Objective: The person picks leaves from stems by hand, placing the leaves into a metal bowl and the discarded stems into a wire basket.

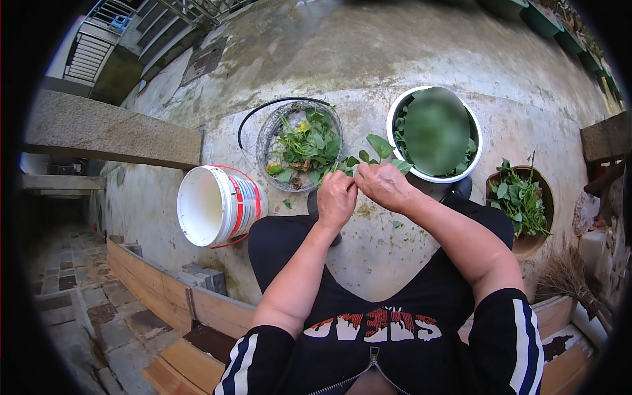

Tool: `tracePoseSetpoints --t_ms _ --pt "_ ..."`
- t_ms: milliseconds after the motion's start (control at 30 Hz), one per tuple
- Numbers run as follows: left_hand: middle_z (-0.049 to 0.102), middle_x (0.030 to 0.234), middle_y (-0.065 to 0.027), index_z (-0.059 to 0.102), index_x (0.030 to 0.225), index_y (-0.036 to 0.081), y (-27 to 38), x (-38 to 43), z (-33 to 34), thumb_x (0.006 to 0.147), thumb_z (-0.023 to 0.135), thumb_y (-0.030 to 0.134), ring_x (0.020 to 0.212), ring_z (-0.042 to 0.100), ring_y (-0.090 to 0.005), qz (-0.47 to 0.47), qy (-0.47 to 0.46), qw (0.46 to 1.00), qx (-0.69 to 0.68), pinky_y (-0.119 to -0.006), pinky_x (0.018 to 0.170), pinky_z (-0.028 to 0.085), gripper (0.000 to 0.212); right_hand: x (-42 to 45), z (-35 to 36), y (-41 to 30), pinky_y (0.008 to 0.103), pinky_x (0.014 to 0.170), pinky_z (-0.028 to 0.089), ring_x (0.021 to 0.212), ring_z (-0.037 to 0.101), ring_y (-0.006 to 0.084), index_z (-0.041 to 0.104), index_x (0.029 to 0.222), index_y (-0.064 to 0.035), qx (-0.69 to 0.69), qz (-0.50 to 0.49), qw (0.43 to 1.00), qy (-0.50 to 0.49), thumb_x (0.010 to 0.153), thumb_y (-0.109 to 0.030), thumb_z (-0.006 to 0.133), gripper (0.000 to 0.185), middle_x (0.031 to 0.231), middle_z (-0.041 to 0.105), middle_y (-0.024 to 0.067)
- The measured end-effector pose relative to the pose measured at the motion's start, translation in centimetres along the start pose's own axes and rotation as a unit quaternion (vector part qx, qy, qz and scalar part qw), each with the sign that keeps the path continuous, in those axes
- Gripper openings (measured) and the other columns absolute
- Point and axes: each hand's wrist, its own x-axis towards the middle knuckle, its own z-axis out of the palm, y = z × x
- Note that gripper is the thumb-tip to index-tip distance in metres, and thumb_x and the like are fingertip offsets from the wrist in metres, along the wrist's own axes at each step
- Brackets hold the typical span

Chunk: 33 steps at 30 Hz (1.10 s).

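My left hand and my right hand meet in front of my knees, fingers pinched on a leafy green stem whose leaves spread above them. Beyond my left hand stands a wire basket with a black handle, holding leafy greens, stems and some yellow and brown leaves. Past my right hand is a white-rimmed round tub of green leaves, partly blurred in the picture. More leafy stems lie in a brown basin at the right.
An empty white plastic bucket with a red handle lies tipped at the left. Near it are a stone beam, grey bricks and wooden boards. A twig broom is at the right. Leaf scraps dot the concrete floor.
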Motion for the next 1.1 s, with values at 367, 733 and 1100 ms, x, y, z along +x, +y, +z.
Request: tracePoseSetpoints --t_ms 367,733,1100 --pt "0.059 0.074 -0.0112 0.065 0.076 0.001 -0.7 -0.4 0.2 0.074 0.065 0.005 0.069 0.058 -0.0270 -0.124 0.009 0.982 -0.145 -0.034 0.064 0.046 0.004 1.0 0.0 -0.1 0.0409 0.063 0.047 0.073 0.060 0.0335 0.058 0.083 -0.0044 0.367 0.263 0.860 0.237 0.081 -0.010 0.059 0.006 0.081 0.059 0.0141" --pt "0.062 0.078 0.0000 0.062 0.093 0.006 -3.4 -0.3 -0.1 0.090 0.057 0.020 0.060 0.052 -0.0081 -0.380 -0.015 0.755 -0.534 -0.023 0.052 0.040 0.015 -0.2 -2.8 7.7 0.0396 0.068 0.047 0.073 0.060 0.0309 0.058 0.088 -0.0045 0.271 0.338 0.844 0.317 0.087 -0.016 0.053 0.013 0.075 0.060 0.0144" --pt "0.058 0.076 -0.0047 0.059 0.094 0.004 -3.5 0.0 -0.7 0.092 0.053 0.019 0.065 0.051 -0.0166 -0.430 -0.065 0.559 -0.706 -0.029 0.058 0.040 0.017 -0.3 -2.6 3.5 0.0400 0.055 0.049 0.068 0.062 0.0290 0.050 0.082 -0.0052 0.166 0.170 0.963 0.125 0.080 -0.016 0.060 0.015 0.073 0.060 0.0103"
